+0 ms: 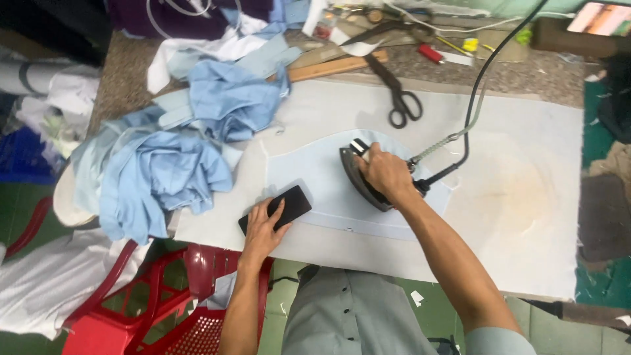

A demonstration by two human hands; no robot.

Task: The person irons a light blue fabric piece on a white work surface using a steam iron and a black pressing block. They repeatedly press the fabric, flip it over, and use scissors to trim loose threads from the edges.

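My right hand (386, 172) grips the handle of a dark clothes iron (355, 172), tilted on its side on a light blue fabric piece (312, 174). That piece lies flat on a white ironing cloth (526, 197) covering the table. My left hand (264, 227) rests on a black phone (289, 204) at the fabric's near left corner. The iron's black cord (474, 92) runs up and away to the far right.
A heap of light blue fabric pieces (164, 164) sits at the left. Black scissors (397, 92) and a wooden ruler (335, 66) lie at the back. A red plastic stool (158, 302) stands below the table's near edge. A dark cloth (601, 217) lies at the right.
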